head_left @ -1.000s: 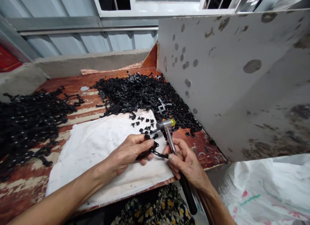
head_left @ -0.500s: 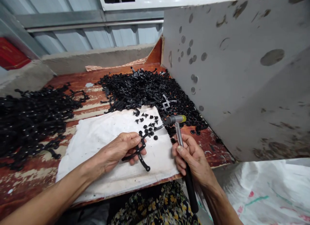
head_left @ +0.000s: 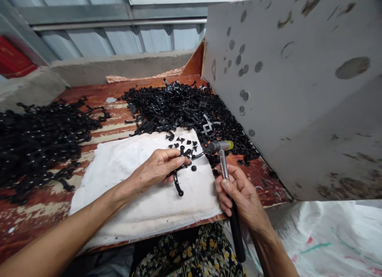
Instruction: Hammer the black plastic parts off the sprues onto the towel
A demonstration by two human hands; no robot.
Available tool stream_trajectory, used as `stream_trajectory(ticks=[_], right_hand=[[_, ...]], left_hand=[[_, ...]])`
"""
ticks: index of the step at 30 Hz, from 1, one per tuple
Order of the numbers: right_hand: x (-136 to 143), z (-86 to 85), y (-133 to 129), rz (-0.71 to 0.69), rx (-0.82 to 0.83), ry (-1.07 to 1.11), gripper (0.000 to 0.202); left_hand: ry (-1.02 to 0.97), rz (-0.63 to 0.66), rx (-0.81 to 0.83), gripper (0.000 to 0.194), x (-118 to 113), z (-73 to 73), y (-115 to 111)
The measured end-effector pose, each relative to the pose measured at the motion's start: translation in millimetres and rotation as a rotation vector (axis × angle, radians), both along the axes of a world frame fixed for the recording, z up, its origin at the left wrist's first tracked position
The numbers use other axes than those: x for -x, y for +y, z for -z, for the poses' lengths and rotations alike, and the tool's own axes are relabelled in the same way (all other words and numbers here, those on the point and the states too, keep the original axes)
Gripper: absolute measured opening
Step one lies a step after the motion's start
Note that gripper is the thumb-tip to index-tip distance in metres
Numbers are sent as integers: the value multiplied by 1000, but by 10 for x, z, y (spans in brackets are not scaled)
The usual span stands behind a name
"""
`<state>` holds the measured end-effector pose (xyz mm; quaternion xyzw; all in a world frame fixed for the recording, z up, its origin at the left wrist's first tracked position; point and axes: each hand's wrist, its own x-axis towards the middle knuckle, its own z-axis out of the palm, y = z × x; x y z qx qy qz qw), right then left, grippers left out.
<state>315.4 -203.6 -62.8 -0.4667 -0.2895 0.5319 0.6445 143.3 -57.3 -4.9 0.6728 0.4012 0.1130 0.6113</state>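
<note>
A heap of shiny black bits lies along the left edge of the worktop, which is red-brown with pale worn streaks. Next comes a white cloth, spread flat to the near edge. Above it, the left hand pinches a black jointed piece between thumb and fingers, closed snugly on it. The piece is thin and dark, with curved arms, little holes and round ends; one arm hangs down toward the near edge. Small black knobs with round, flat heads sit by it on the cloth's far right corner. A big black pile fills the worktop behind them, up to the grey board at the right edge. Near the front right corner, the right hand is curled around a hammer with a silver neck, black handle and a yellow tip.
</note>
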Motion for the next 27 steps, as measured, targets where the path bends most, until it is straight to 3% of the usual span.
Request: stream_trajectory(ticks=[7, 16, 21, 27], right_hand=[[0, 0, 4, 4, 0, 10, 28], [2, 5, -8, 11, 4, 4, 27], [3, 12, -1, 7, -2, 2, 26], [-7, 34, -1, -7, -24, -2, 23]], left_hand=[[100, -13, -105, 40, 136, 1, 51], [52, -177, 38, 42, 238, -6, 94], [86, -96, 146, 41, 239, 10, 82], [133, -54, 160, 43, 282, 32, 62]])
